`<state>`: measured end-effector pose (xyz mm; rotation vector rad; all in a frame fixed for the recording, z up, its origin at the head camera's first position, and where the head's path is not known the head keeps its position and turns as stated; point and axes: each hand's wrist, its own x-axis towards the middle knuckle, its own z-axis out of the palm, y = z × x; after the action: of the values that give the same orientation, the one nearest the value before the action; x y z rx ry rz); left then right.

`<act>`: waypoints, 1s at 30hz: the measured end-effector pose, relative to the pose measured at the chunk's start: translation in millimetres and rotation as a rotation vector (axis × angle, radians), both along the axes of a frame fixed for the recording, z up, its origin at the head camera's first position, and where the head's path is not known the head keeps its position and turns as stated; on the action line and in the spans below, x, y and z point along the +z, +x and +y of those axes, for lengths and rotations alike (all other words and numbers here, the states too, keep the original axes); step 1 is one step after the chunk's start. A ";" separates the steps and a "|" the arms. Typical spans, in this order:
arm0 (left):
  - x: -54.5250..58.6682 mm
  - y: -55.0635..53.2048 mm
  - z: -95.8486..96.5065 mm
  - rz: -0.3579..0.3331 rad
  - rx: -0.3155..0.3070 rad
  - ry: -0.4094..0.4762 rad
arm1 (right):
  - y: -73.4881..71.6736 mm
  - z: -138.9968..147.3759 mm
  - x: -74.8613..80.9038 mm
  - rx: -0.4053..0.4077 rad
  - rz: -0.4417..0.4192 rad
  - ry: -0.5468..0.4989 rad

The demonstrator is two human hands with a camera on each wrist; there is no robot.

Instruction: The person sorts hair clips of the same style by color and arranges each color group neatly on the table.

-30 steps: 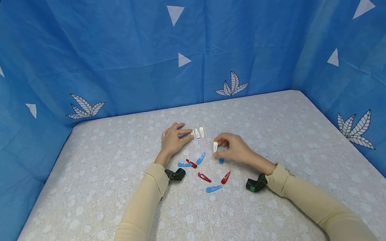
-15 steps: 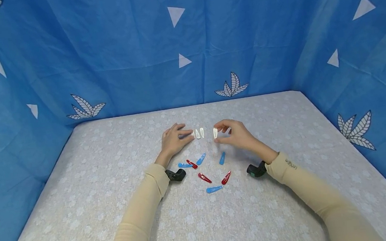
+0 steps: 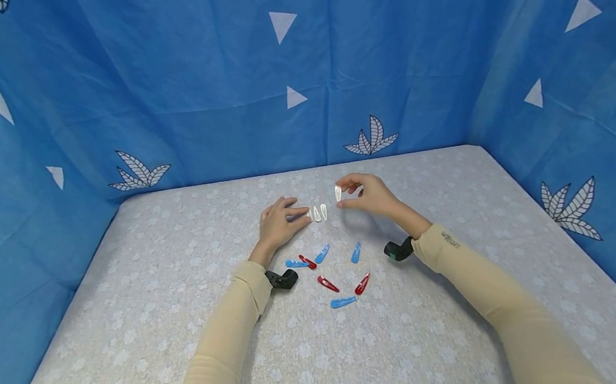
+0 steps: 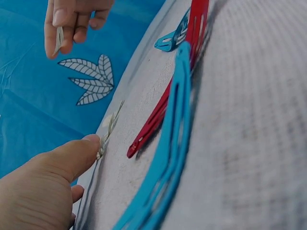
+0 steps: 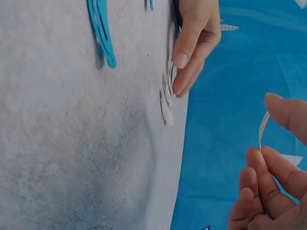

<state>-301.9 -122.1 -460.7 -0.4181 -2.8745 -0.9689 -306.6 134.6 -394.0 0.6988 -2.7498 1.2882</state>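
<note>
Well above the tabletop, my right hand point(image 3: 372, 195) pinches a white snap hair clip point(image 3: 338, 193) by its two ends between thumb and fingers. My left hand point(image 3: 277, 224) rests on the table and holds the leftmost white hair clip point(image 3: 310, 214) between thumb and index finger; the fingers partly cover it. Two more white clips stand just right of it in a row, a middle one point(image 3: 317, 214) and a right one point(image 3: 324, 211). In the right wrist view the held clip point(image 5: 263, 128) is seen edge-on, apart from the table.
Closer to the person lie several blue hair clips point(image 3: 343, 302) and red hair clips point(image 3: 328, 283). One blue clip point(image 3: 296, 263) touches or overlaps a red clip point(image 3: 308, 262) near the left wrist. A blue curtain point(image 3: 216, 88) hangs behind the patterned tablecloth point(image 3: 303, 351).
My right hand has carried the white hair clip away from the person, up past the blue clips to beside and beyond the white row. My left hand has stayed in place.
</note>
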 end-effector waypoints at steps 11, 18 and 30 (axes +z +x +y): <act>-1.2 0.0 0.3 0.009 0.002 -0.010 | -15.5 -5.3 -12.5 0.027 -0.061 0.004; -1.1 -0.5 0.8 0.013 0.001 -0.014 | -22.8 -8.1 -25.0 0.040 -0.089 -0.007; -2.5 -1.8 0.3 0.012 0.002 -0.011 | -26.0 -10.7 -35.4 0.048 -0.115 0.012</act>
<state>-303.6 -121.7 -463.2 -0.4198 -2.8701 -0.9472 -332.6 123.9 -429.4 0.7179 -2.8494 1.3638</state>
